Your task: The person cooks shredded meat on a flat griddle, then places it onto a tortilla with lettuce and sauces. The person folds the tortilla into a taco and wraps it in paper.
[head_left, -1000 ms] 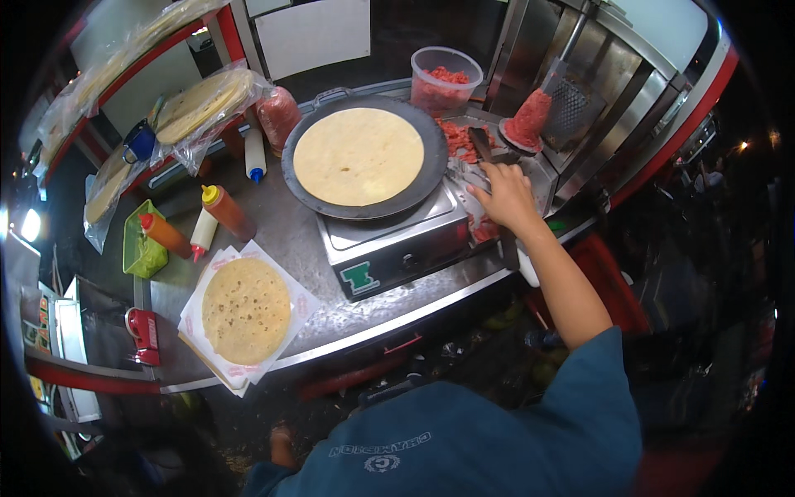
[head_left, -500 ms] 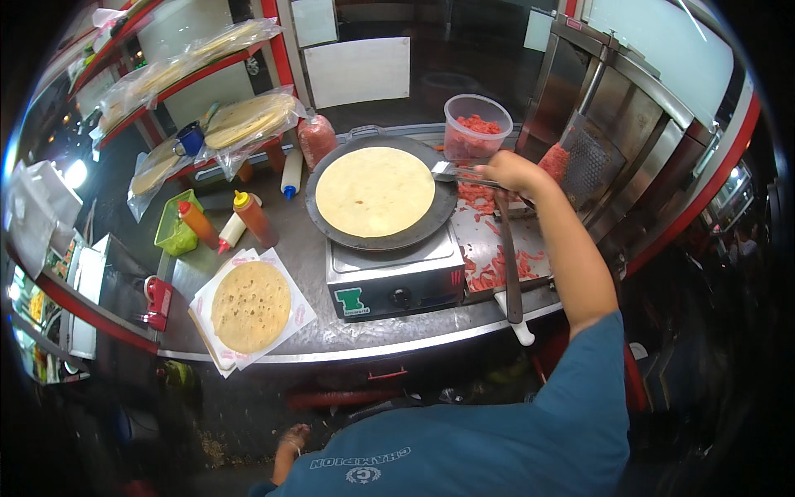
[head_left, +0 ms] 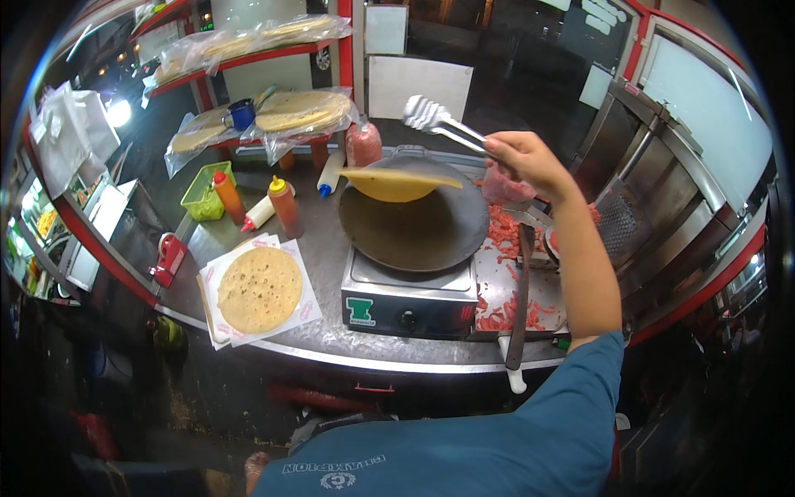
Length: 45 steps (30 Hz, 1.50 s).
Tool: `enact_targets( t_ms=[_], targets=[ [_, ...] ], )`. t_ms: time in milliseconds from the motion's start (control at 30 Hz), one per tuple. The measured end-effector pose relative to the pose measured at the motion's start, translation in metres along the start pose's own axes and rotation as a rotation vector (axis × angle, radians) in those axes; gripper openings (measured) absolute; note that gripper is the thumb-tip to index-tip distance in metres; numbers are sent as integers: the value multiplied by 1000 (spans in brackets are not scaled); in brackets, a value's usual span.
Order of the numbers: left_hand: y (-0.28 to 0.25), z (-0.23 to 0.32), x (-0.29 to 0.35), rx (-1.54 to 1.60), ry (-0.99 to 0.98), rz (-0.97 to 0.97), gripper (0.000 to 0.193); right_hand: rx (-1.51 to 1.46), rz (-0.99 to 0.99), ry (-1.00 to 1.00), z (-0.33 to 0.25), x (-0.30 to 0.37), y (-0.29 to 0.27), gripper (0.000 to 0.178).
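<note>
My right hand (head_left: 530, 166) is closed round metal tongs (head_left: 464, 132), raised above the far right side of the pan. A pale flatbread (head_left: 397, 189) is in the air over the round dark pan (head_left: 406, 236), tilted nearly edge-on and curved; the tongs appear apart from it. The pan sits on a steel-topped burner (head_left: 410, 311). At the lower left edge, my left hand (head_left: 256, 465) hangs low by my body, away from the counter; its fingers are too unclear to read. A second flatbread, browned and spotted (head_left: 261, 290), lies on white paper sheets (head_left: 308, 308).
Shredded reddish meat (head_left: 505, 228) lies on a metal tray, with a long dark tool (head_left: 520, 306) across it. Left of the pan are sauce bottles (head_left: 285, 207) and a green basket (head_left: 207, 195). Bagged flatbreads (head_left: 302, 112) fill a shelf. A vertical grill (head_left: 662, 166) stands right.
The flatbread has left the pan and tipped up into the air. My right hand has lifted the tongs up and away from the pan's right edge. The view has shifted.
</note>
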<state>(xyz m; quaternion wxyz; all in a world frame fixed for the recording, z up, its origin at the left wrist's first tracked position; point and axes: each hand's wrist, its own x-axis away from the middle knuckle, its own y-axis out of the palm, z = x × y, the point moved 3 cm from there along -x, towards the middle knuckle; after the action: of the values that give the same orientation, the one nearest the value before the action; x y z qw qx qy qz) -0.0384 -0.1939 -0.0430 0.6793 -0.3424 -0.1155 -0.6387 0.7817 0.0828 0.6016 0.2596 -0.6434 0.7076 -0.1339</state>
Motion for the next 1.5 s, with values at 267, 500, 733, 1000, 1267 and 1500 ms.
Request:
enact_targets(
  t_ms=[267,500,733,1000,1267,1500],
  targets=[
    [-69,41,-77,286,42,-153,21,364,-74,741,101,42,-32,39],
    [-59,89,-183,-934,298,-455,42,105,-24,691,92,65,85,36],
    [-33,178,-253,-1631,595,-678,44,180,264,919,61,115,25,36],
    [-29,202,-294,-1360,416,-482,49,507,515,396,146,12,50,45],
    [-60,446,-81,27,339,-918,64,902,403,11,83,64,126,33],
    [-55,693,-238,700,970,-494,32,615,738,131,16,107,204,32]
  ],
)
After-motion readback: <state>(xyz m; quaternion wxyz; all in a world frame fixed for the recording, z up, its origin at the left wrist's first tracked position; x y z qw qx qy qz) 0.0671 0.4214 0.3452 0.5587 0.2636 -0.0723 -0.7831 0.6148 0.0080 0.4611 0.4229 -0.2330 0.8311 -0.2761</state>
